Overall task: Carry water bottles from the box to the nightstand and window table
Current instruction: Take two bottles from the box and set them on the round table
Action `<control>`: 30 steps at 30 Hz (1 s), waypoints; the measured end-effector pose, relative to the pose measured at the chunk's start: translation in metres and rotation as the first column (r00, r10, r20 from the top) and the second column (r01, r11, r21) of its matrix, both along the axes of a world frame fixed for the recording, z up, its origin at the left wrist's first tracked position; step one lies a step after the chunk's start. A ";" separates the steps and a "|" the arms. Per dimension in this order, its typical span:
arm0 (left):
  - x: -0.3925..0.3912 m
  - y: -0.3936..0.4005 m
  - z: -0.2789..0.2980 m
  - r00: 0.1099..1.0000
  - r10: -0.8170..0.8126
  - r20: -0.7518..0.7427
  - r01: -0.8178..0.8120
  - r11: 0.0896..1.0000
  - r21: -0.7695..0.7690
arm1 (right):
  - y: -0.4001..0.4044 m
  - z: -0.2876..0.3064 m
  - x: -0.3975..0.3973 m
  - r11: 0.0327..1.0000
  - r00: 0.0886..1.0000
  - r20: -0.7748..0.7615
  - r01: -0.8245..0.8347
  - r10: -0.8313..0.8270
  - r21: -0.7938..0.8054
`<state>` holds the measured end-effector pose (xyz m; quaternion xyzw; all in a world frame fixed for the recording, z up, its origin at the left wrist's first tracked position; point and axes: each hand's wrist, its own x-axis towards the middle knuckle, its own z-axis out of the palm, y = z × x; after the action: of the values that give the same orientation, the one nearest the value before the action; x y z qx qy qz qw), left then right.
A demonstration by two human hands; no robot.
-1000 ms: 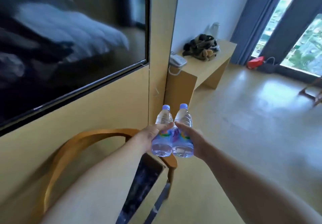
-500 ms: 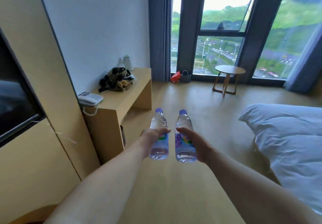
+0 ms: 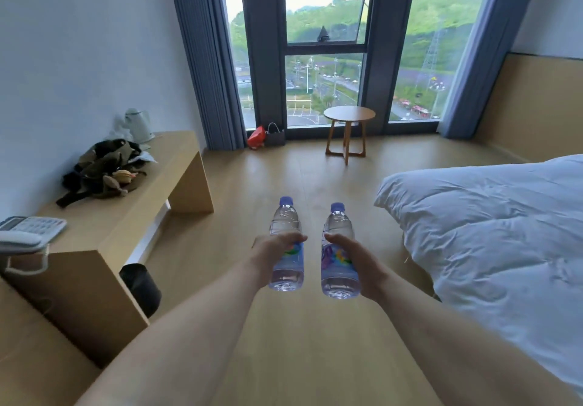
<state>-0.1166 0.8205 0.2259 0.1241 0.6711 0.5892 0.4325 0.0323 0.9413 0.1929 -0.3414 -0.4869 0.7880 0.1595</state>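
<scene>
I hold two clear water bottles with blue caps and colourful labels upright in front of me, above the wooden floor. My left hand [image 3: 271, 252] grips the left water bottle [image 3: 285, 222] around its middle. My right hand [image 3: 355, 262] grips the right water bottle [image 3: 337, 225] the same way. The bottles stand a small gap apart. Far ahead by the window stands a small round wooden table [image 3: 349, 112] with a bare top. The box and the nightstand are out of view.
A long wooden desk [image 3: 126, 216] runs along the left wall with a telephone [image 3: 28, 232], a dark bundle [image 3: 104, 172] and a white kettle [image 3: 137, 124]. A black bin [image 3: 140, 285] sits under it. A bed with a white duvet [image 3: 492, 232] fills the right. Bags [image 3: 266, 136] lie by the window.
My view has swung right from the wall and chair to face the window, and I have moved forward. The bottles, first touching, are now held slightly apart. Both hands keep their grip.
</scene>
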 end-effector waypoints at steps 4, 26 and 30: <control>-0.039 0.079 -0.012 0.997 -0.081 -0.004 0.081 0.997 0.019 | 0.070 -0.014 -0.035 0.998 0.998 -0.007 0.055 -0.055 0.003; -0.278 0.504 -0.042 0.944 -0.315 0.100 0.313 0.949 0.031 | 0.466 -0.028 -0.251 0.980 0.979 0.040 0.199 -0.200 0.024; -0.317 0.593 -0.043 0.951 -0.275 0.138 0.271 0.961 0.046 | 0.556 -0.030 -0.289 0.986 0.987 0.013 0.162 -0.161 -0.033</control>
<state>-0.4335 1.4133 0.1830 0.1787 0.6069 0.5398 0.5553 -0.2566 1.4974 0.1625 -0.3865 -0.4450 0.7788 0.2144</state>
